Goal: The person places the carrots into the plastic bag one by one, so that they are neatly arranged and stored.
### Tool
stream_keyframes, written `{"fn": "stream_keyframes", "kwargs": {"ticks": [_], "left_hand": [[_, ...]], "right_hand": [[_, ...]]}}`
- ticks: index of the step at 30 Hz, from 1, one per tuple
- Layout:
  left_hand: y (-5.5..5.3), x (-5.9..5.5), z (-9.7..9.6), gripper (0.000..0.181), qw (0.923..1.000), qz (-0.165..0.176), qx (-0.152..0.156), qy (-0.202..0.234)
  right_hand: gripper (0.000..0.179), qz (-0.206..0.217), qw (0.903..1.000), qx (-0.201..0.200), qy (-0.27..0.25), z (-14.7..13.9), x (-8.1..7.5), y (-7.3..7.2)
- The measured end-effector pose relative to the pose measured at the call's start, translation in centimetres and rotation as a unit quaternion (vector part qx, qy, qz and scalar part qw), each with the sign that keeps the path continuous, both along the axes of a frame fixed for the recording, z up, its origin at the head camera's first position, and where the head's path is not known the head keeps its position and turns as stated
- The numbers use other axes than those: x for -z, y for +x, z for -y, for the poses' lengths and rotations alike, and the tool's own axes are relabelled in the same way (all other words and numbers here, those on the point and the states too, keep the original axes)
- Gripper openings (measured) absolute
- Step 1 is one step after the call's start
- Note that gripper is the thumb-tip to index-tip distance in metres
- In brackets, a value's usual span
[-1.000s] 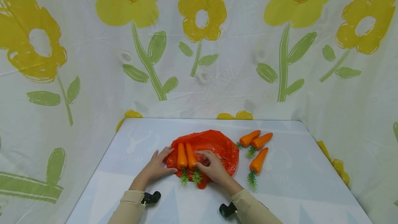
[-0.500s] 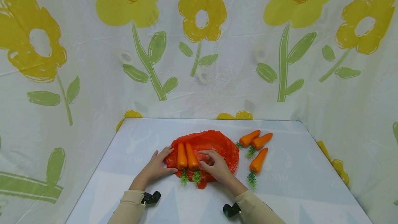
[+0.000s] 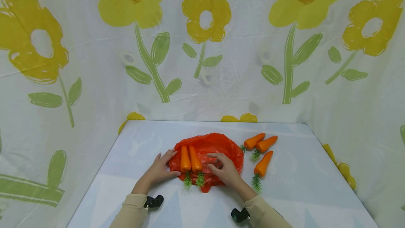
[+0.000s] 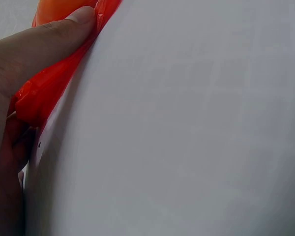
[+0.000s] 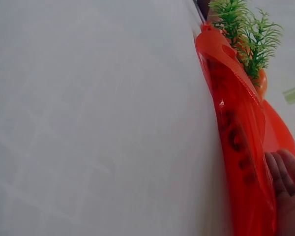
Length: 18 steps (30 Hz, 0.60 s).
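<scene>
Left hand (image 3: 161, 169): we see it rest on the left edge of the red bag (image 3: 218, 144), thumb and fingers spread.
Right hand (image 3: 225, 170): we see its fingers bend loosely over the bag, holding nothing.
Two carrots (image 3: 185, 162): side by side at the bag's left part, green tops toward us; we can't tell if they're inside.
Three carrots (image 3: 263, 164): on the pale table (image 3: 307, 185), right of the bag, two close together at the back.

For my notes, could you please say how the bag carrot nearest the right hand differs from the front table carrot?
The bag carrot lies against the red bag; the table carrot, on the tabletop. The bag carrot's tip leans left; the table carrot's leans right. The bag carrot sits beside another carrot; the table carrot lies apart. Both are orange, tapered and leafy.
</scene>
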State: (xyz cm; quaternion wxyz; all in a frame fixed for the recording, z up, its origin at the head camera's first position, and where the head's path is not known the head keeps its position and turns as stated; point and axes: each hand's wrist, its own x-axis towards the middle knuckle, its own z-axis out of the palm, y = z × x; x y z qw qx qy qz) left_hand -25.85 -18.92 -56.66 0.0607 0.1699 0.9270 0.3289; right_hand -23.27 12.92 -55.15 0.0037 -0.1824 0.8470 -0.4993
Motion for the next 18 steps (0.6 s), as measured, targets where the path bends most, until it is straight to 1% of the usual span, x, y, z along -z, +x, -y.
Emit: {"fn": "stream_keyframes", "kwargs": {"ticks": [3,11,15,18], "left_hand": [[0.0,0.0,0.0,0.097,1.0,-0.002,0.0,0.0],[0.2,-0.2,-0.1,0.097,0.9999,0.008,-0.005,0.003],[0.2,-0.2,0.0,0.096,1.0,0.007,-0.005,0.001],[0.2,-0.1,0.0,0.096,1.0,-0.002,-0.002,0.0]], "right_hand": [[0.04,0.001,1.0,0.004,0.001,-0.3,0.0,0.0],[0.04,-0.002,1.0,0.008,0.0,-0.9,-0.2,0.3],[0.039,0.0,0.9999,0.012,0.004,-1.2,-0.2,0.4],[0.039,-0.001,0.9998,0.017,0.008,-1.6,-0.1,0.5]]}}
